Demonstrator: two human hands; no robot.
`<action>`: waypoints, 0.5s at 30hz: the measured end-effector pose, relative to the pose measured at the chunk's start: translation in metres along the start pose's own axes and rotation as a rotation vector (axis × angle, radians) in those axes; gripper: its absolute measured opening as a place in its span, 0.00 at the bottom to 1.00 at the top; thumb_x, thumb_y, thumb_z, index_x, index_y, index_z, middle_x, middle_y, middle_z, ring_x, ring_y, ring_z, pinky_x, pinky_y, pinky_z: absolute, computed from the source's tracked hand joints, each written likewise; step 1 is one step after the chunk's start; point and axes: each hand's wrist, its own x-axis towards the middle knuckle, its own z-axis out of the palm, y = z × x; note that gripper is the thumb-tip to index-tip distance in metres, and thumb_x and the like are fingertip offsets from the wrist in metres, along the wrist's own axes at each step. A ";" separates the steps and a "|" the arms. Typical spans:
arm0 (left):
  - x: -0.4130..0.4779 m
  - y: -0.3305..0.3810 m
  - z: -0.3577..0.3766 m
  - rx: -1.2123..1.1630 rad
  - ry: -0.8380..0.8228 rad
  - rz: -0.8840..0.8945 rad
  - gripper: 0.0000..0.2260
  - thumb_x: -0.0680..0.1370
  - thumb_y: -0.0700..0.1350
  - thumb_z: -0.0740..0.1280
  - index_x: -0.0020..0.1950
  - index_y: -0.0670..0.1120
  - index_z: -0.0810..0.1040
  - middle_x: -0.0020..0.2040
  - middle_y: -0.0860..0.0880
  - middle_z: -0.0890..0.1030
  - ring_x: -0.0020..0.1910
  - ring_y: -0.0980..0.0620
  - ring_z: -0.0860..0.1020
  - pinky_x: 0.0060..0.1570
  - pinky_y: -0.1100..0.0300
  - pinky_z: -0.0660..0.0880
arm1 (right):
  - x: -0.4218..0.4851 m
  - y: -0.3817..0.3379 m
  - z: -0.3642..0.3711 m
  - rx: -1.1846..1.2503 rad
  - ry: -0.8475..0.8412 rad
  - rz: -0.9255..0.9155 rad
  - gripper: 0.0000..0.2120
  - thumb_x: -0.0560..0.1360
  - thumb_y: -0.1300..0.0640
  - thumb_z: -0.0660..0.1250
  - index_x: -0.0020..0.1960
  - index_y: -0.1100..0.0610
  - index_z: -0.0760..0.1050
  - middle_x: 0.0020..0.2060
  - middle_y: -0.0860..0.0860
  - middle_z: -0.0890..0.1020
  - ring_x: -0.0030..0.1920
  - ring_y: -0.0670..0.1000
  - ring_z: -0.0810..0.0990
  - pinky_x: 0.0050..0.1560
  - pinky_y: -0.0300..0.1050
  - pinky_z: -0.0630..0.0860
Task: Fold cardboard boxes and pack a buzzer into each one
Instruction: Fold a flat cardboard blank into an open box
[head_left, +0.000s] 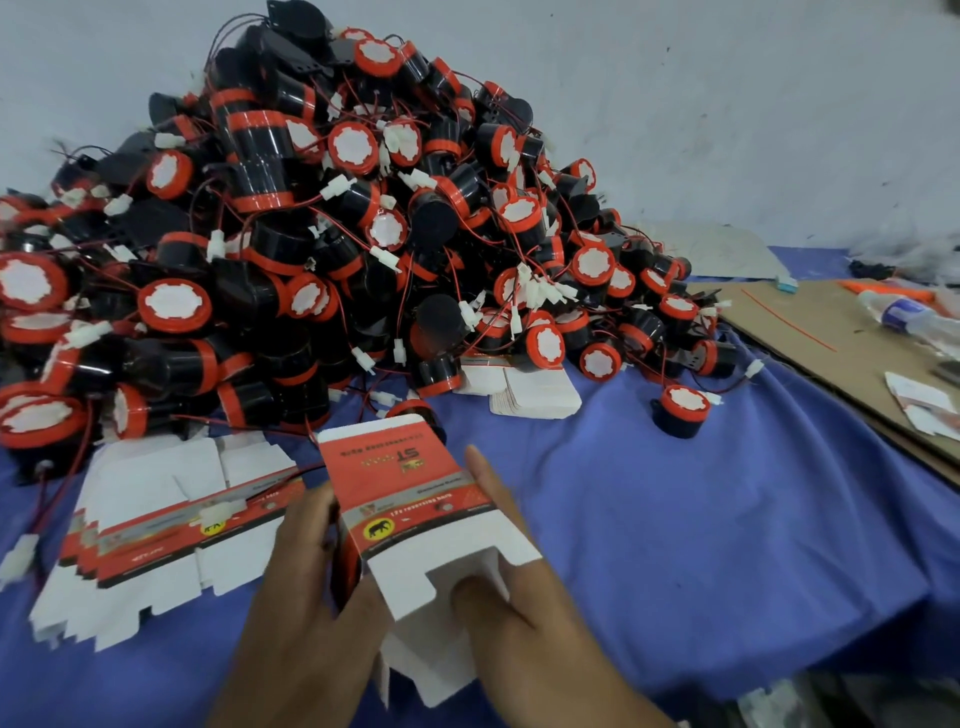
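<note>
1. Your left hand (306, 571) grips the left wall of the red-and-white box (410, 493) at lower centre of the frame. The fingers curl against that side, which keeps the sleeve square instead of flat.
2. Your right hand (524, 587) holds the opposite side, with the forefinger laid along the right edge and the thumb pressed in among the white flaps nearest you. This looks like the flap-tucking step: closing the near end so it can bear a buzzer.
3. The box points its far end toward the pile, and that end appears open, which would suit loading from there. No buzzer shows inside it. You cannot tell whether it rests on the blue-covered table (675, 519) or is held just above it.
4. The pile of buzzers (322, 234) fills the upper left and centre, and its foot lies just beyond the box, in easy reach. A lone buzzer (680, 410) sits apart, right of centre.
5. The stack of flat boxes (156, 530) lies at lower left, just beside your left hand and ready for the next fold. A second stack (540, 397) is partly buried at the foot of the pile.
6. The red wires in the pile are tangled, so lifting one buzzer may drag its neighbours along.
</note>
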 end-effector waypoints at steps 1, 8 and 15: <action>-0.006 -0.004 -0.002 0.015 -0.013 -0.003 0.27 0.61 0.62 0.72 0.60 0.62 0.77 0.53 0.55 0.83 0.51 0.57 0.82 0.54 0.45 0.77 | 0.001 0.001 0.000 0.021 -0.010 0.004 0.32 0.72 0.47 0.59 0.73 0.24 0.59 0.66 0.25 0.72 0.68 0.27 0.66 0.72 0.43 0.62; 0.002 -0.018 0.003 -0.079 0.009 -0.173 0.10 0.67 0.52 0.76 0.43 0.68 0.83 0.42 0.54 0.86 0.40 0.55 0.84 0.37 0.59 0.75 | 0.015 -0.013 -0.015 0.784 -0.305 0.064 0.35 0.73 0.55 0.72 0.76 0.40 0.64 0.70 0.49 0.76 0.70 0.51 0.74 0.66 0.48 0.71; 0.002 -0.021 0.001 -0.109 -0.052 -0.221 0.11 0.67 0.52 0.79 0.42 0.69 0.83 0.41 0.55 0.86 0.44 0.47 0.83 0.38 0.57 0.77 | 0.023 -0.015 -0.017 0.872 -0.186 0.141 0.25 0.69 0.56 0.77 0.65 0.47 0.77 0.59 0.57 0.82 0.59 0.56 0.81 0.58 0.48 0.77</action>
